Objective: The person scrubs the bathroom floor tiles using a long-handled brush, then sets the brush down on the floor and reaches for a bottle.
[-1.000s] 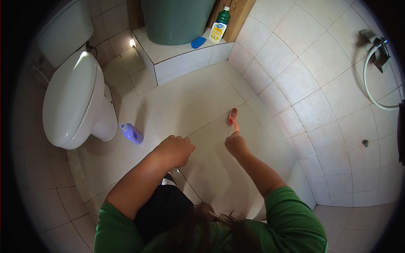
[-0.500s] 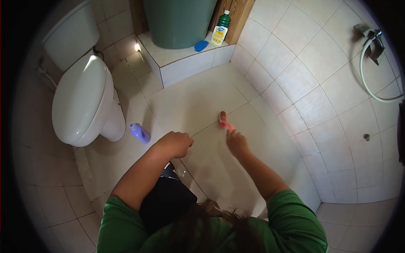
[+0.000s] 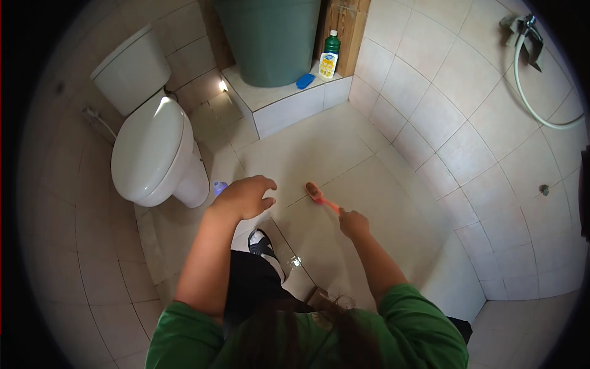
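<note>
My right hand (image 3: 354, 224) is wrapped round the handle of a pink-orange scrub brush (image 3: 314, 191), whose oval head points away from me over the tiled floor (image 3: 326, 147). Whether the brush touches the tiles I cannot tell. My left hand (image 3: 249, 195) hangs above the floor with thumb and fingers apart, holding nothing. Just beyond its wrist a purple bottle (image 3: 219, 186) shows only in part, the rest hidden behind the hand and forearm. A small wet, glinting patch (image 3: 295, 261) lies on the floor near my sandalled foot (image 3: 260, 242).
A white toilet (image 3: 150, 150) stands at the left. On a tiled ledge (image 3: 289, 114) at the back are a large green barrel (image 3: 267, 43), a blue brush-like object (image 3: 305, 81) and a green bottle (image 3: 330, 55). A hose (image 3: 521, 83) hangs on the right wall.
My left hand has gone from curled to spread, and now partly covers the purple bottle. The brush has swung so its head points up-left, with more handle showing. The camera view has shifted.
</note>
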`<state>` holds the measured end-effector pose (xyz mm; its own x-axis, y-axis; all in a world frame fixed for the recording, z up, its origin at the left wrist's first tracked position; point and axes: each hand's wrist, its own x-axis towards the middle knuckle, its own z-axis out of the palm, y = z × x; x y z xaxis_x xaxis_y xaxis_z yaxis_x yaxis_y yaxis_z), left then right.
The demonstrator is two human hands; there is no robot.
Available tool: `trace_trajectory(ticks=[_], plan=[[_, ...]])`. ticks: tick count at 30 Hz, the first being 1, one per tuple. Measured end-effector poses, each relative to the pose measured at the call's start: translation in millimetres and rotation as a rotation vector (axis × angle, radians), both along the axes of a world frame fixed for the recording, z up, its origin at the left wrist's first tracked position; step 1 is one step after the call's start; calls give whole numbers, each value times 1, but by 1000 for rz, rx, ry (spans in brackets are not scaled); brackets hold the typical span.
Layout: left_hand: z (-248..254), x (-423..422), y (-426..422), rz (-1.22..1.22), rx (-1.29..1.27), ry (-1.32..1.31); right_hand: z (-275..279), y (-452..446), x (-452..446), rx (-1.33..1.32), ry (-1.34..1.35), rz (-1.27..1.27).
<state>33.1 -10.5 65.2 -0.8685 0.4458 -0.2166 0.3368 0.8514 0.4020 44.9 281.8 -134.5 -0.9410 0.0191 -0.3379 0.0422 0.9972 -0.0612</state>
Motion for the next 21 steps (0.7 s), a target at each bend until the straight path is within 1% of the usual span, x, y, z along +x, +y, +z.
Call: trace_trajectory(ticks=[1,2,4,5,6,8,9,10,11,12,13,14,15,16,17,19,21], plan=[[9,9,5,78,33,-5,-2,-5,2,-17,12,-9],[4,17,4,82,34,-30,-2,1,5,-7,-25,28],[-9,27,0,88,42,-63,29,31,1,21,-79,101],[-15,24,-2,75,3,-213,53,46,5,42,-140,116],[-22,20,-5,70,-31,-197,71,53,12,65,-209,132],[-41,5,-11,52,-101,-179,70,48,19,68,-196,128],[-54,-9,-15,14,-93,-159,69,47,23,72,-194,124],[-60,-18,-16,45,-49,-161,63,37,22,95,-155,148],[-65,-28,-15,76,-7,-155,53,19,17,116,-110,170],[-68,-31,-13,103,30,-152,28,2,12,78,-84,134],[-69,-33,-10,73,2,-196,6,-10,6,36,-53,96],[-69,-35,-7,45,-28,-237,-1,-12,5,5,-40,98],[-68,-39,-6,18,-60,-276,-3,-16,4,-29,-26,101],[-68,-43,-6,29,-31,-263,-5,-22,3,-68,-15,104],[-70,-43,-6,36,-5,-262,-4,-16,2,-70,-65,139],[-75,-43,-9,84,37,-283,27,7,4,-68,-168,208],[-72,-43,-13,68,10,-286,41,26,12,-90,-251,229]])
